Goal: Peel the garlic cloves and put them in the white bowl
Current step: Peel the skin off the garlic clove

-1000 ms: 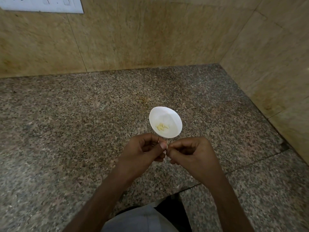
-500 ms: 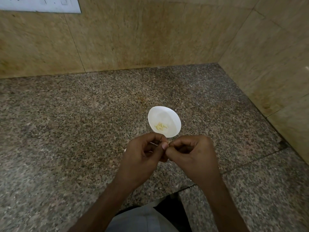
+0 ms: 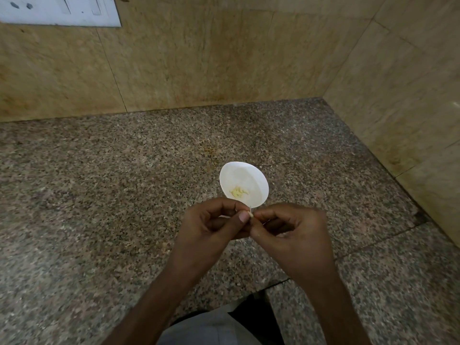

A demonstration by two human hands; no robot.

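Pinching a pale, thin-tipped garlic clove (image 3: 251,213), left hand (image 3: 211,226) and right hand (image 3: 295,234) meet.

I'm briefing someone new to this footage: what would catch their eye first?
The white bowl stands out on the speckled granite counter, a few pale peeled cloves lying in its bottom. Just in front of it, the left hand and right hand meet, pinching a small garlic clove between them.

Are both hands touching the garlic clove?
Touching. Head view: left hand and right hand both pinch the small pale garlic clove where they meet.
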